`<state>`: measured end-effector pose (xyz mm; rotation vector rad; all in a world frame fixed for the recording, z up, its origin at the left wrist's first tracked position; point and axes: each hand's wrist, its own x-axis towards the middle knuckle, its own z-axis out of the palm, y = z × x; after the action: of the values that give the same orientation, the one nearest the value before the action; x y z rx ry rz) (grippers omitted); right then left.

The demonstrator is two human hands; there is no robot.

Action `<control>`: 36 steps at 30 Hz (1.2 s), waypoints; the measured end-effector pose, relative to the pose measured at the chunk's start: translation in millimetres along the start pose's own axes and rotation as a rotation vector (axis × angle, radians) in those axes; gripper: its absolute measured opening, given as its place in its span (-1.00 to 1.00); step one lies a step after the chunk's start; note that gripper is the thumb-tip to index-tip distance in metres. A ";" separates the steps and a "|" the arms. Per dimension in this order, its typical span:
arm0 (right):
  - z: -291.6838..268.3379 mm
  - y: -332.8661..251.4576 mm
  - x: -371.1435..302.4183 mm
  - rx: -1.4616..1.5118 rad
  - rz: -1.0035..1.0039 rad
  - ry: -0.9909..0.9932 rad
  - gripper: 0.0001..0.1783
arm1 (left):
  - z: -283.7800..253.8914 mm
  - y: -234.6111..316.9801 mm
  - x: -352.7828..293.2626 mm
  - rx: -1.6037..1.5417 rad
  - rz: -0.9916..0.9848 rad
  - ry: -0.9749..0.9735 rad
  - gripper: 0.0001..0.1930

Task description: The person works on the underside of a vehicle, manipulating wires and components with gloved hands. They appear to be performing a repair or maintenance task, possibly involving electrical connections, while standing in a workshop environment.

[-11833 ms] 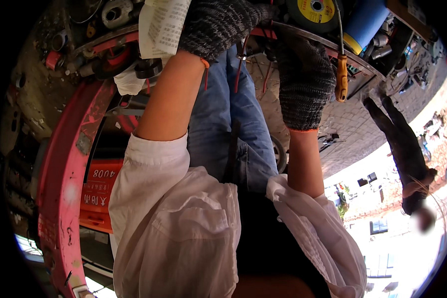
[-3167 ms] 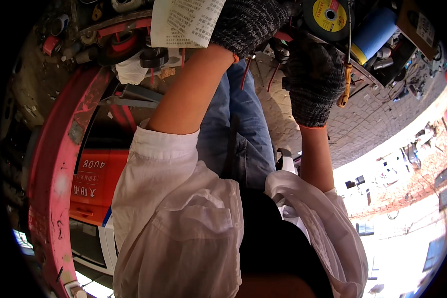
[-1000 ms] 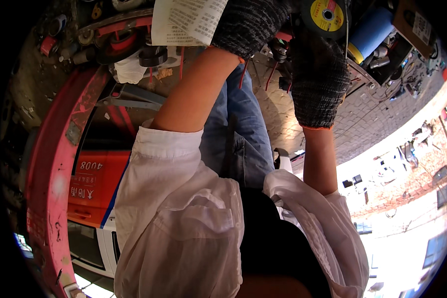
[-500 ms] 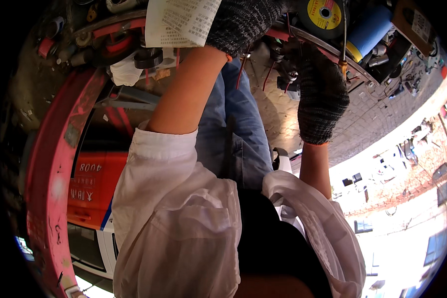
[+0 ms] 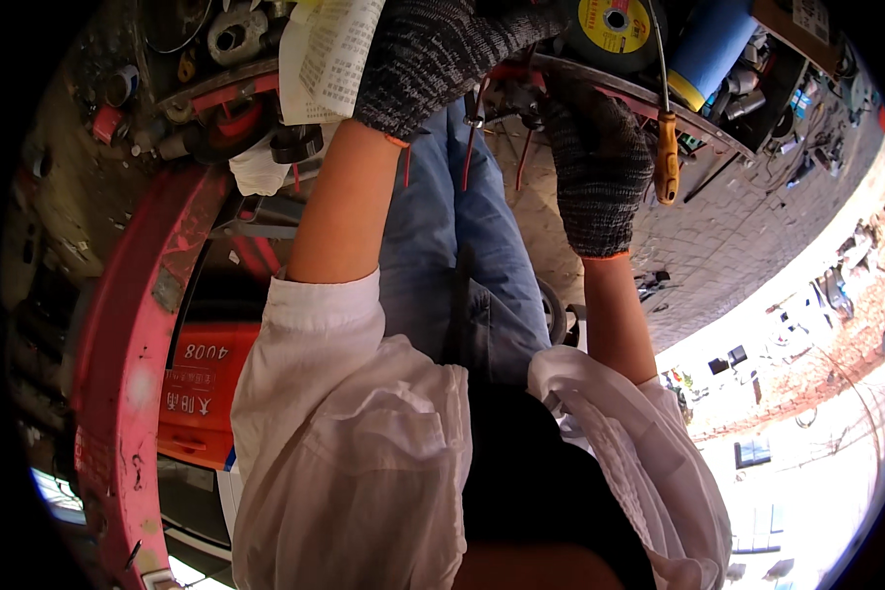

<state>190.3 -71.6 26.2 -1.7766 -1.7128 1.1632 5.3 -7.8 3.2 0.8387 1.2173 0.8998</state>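
Note:
My left hand (image 5: 418, 74), in a black-and-grey knit glove, is at the top edge, overlapping a sheet of printed paper (image 5: 326, 64). One finger or the thumb stretches right; the other fingers are out of sight. My right hand (image 5: 600, 172), gloved alike, is closed, its fingers curled in shadow at the bench edge. What it grips is too dark to make out. Just left of its fingers is a dark metal part (image 5: 511, 103), with thin red rods (image 5: 466, 162) hanging below. A screwdriver (image 5: 667, 157) with an orange handle hangs right of my right hand.
Behind my hands lies a cutting disc (image 5: 615, 25) with a yellow label. A blue roll (image 5: 716, 54) and a cardboard box (image 5: 796, 29) are farther right. Metal parts (image 5: 236, 37) clutter the left. A pink-red steel post (image 5: 118, 374) stands left, an orange-and-white vehicle (image 5: 202, 393) behind it.
My left hand has moved left, further over the paper. My right hand has shifted left, away from the screwdriver. The whole view has tilted slightly, showing more of the bench.

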 end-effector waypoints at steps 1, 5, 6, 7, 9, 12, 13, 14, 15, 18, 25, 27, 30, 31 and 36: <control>3.7 0.4 -0.8 0.006 -0.013 0.020 -0.69 | -2.5 -0.7 0.6 0.129 0.036 0.016 -0.71; 11.6 1.3 -7.8 0.041 -0.004 0.128 -0.66 | -5.6 -5.1 4.8 0.364 0.085 0.031 -0.74; 13.1 0.6 -8.5 0.064 0.006 0.152 -0.65 | -5.5 -3.9 5.0 0.362 0.071 0.035 -0.74; 14.0 -2.8 -9.4 0.081 0.044 0.175 -0.65 | -5.6 -3.8 5.5 0.352 0.050 0.030 -0.74; 14.1 -10.6 -11.4 0.116 0.117 0.219 -0.64 | -6.0 -4.3 5.6 0.334 0.008 0.022 -0.74; 16.6 0.4 -12.4 0.055 -0.045 0.283 -0.66 | -6.6 -3.4 5.5 0.263 0.068 0.008 -0.74; 15.0 1.2 -14.0 0.045 -0.043 0.249 -0.66 | -6.6 -1.4 4.8 0.140 -0.017 0.012 -0.75; 12.8 0.5 -15.8 0.036 -0.043 0.215 -0.66 | -6.6 1.6 3.4 0.018 -0.099 0.016 -0.75; 11.8 0.7 -16.5 0.029 -0.044 0.181 -0.65 | -6.7 5.0 1.2 -0.103 -0.182 0.021 -0.76; 14.0 5.8 -14.5 -0.090 -0.064 0.211 -0.64 | -5.1 8.6 -2.3 -0.120 -0.137 0.017 -0.79; 11.9 -27.1 -15.7 -0.268 -0.112 0.180 -0.32 | 2.2 6.0 -10.4 -0.027 -0.049 0.105 -0.78; 14.4 -24.4 -17.2 -0.272 -0.123 0.172 -0.30 | 5.2 8.3 -15.1 -0.032 -0.038 0.116 -0.78; 11.8 -28.0 -17.8 -0.251 -0.119 0.156 -0.33 | 13.1 16.9 -23.5 -0.098 -0.055 0.204 -0.75; 10.6 -29.7 -18.6 -0.239 -0.115 0.149 -0.35 | 15.3 20.6 -25.5 -0.139 -0.099 0.228 -0.74; 1.4 -25.0 -35.5 0.335 0.153 0.042 -0.45 | -1.0 -5.5 -25.7 -0.419 -0.180 0.210 -0.74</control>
<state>177.6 -101.8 54.7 -1.7292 -1.2853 1.3743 2.0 -33.4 8.5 0.3006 1.2030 1.0651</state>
